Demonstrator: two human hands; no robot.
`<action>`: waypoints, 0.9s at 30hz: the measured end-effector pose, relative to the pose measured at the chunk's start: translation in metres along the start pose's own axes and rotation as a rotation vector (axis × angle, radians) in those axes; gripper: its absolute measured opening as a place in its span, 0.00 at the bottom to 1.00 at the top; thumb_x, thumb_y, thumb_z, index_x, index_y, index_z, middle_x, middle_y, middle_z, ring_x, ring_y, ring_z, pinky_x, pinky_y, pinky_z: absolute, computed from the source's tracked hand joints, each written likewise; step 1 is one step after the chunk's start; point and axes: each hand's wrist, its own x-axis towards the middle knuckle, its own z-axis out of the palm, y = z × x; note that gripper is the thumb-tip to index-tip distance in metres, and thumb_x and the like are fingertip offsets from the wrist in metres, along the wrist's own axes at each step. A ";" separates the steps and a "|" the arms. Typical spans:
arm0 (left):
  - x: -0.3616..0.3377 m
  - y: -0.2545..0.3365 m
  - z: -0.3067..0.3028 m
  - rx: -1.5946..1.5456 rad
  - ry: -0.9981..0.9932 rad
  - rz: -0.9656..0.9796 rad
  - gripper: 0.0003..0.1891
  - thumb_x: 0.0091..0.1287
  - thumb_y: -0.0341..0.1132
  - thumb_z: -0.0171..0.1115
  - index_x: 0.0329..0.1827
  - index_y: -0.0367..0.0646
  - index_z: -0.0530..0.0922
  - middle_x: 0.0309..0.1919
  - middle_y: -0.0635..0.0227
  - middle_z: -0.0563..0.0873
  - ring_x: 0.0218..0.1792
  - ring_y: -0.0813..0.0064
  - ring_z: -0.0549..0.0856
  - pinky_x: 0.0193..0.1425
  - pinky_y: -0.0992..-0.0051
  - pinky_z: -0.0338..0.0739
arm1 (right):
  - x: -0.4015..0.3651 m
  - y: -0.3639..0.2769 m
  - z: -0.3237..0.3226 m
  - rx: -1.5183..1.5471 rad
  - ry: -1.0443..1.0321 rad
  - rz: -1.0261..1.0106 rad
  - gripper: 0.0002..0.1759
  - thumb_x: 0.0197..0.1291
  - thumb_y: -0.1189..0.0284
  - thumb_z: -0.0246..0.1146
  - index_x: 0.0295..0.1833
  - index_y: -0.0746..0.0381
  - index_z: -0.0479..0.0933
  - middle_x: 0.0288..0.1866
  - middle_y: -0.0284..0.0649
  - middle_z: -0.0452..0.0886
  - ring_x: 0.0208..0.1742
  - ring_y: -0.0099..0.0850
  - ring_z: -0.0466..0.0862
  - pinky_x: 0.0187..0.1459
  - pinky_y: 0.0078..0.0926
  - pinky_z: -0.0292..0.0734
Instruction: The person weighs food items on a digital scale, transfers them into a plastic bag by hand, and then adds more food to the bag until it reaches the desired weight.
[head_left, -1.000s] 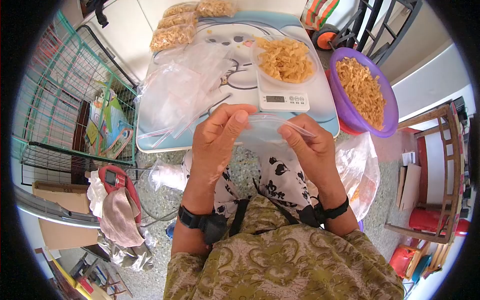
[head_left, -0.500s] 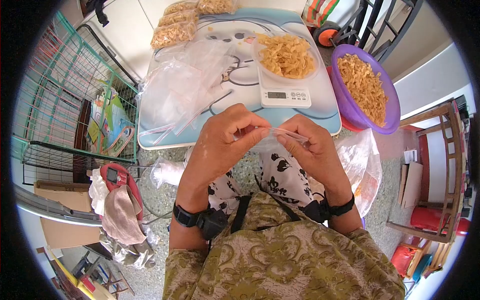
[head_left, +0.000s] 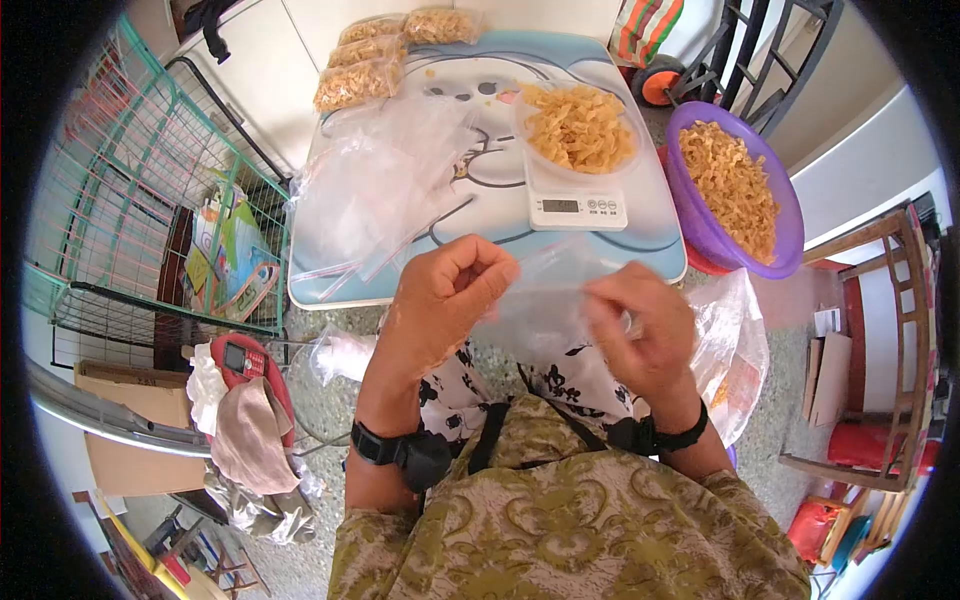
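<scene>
A person handles a clear plastic bag (head_left: 545,300) in front of the worktop (head_left: 470,235).

At left, loose clear bags (head_left: 375,190) lie on the worktop. The left hand (head_left: 455,290) pinches the bag between thumb and fingers. The right hand (head_left: 645,325) is blurred beside the bag; its grip, I cannot tell. Beyond, a bowl of yellow pieces (head_left: 578,128) sits on the white scale (head_left: 578,207).

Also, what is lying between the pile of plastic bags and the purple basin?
In the head view, a white scale, bearing a bowl of strips, stands between bags and basin.
</scene>
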 end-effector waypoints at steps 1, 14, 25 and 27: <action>-0.001 0.002 0.003 0.001 -0.012 0.009 0.07 0.69 0.34 0.63 0.38 0.38 0.81 0.26 0.79 0.77 0.26 0.90 0.72 0.30 0.86 0.66 | 0.000 -0.007 0.004 0.078 -0.190 0.152 0.13 0.54 0.75 0.70 0.45 0.64 0.78 0.32 0.40 0.81 0.28 0.32 0.79 0.31 0.26 0.74; -0.004 -0.008 0.020 -0.026 -0.132 0.014 0.09 0.69 0.34 0.62 0.36 0.35 0.80 0.27 0.75 0.82 0.27 0.90 0.78 0.30 0.85 0.73 | -0.011 0.007 0.032 0.616 -0.236 0.755 0.12 0.69 0.65 0.61 0.40 0.65 0.74 0.28 0.31 0.78 0.28 0.17 0.76 0.30 0.18 0.72; 0.005 -0.013 0.020 -0.185 0.174 0.050 0.05 0.73 0.32 0.55 0.40 0.39 0.73 0.27 0.73 0.80 0.27 0.86 0.80 0.28 0.84 0.74 | -0.016 0.013 0.032 0.422 -0.090 0.628 0.07 0.66 0.75 0.62 0.35 0.65 0.74 0.21 0.32 0.76 0.23 0.17 0.76 0.27 0.18 0.71; 0.006 -0.014 0.019 -0.186 0.241 0.100 0.06 0.74 0.33 0.54 0.43 0.41 0.72 0.29 0.72 0.80 0.27 0.85 0.79 0.30 0.84 0.75 | -0.020 0.016 0.033 0.397 -0.065 0.626 0.07 0.65 0.75 0.63 0.34 0.65 0.74 0.21 0.32 0.76 0.24 0.16 0.76 0.27 0.18 0.71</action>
